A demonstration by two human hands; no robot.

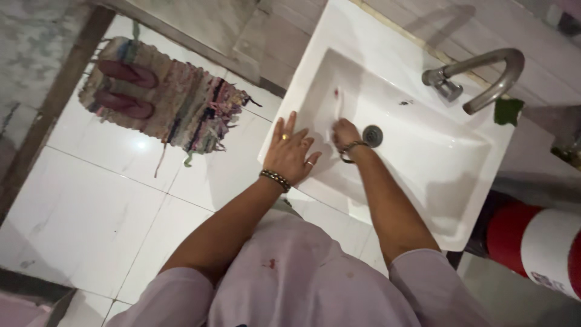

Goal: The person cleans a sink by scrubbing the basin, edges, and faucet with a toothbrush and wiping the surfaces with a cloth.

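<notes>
Right hand (346, 134) fingers clenched on toothbrush (336, 112) inside washbasin (460, 175); left hand (289, 151) released, flat on rim. Wet grip may slip toward drain (372, 135) beside the fingers.

Red-and-white cylindrical container (535, 248) at lower right, below sink corner; small printed label near its bottom edge.
</notes>
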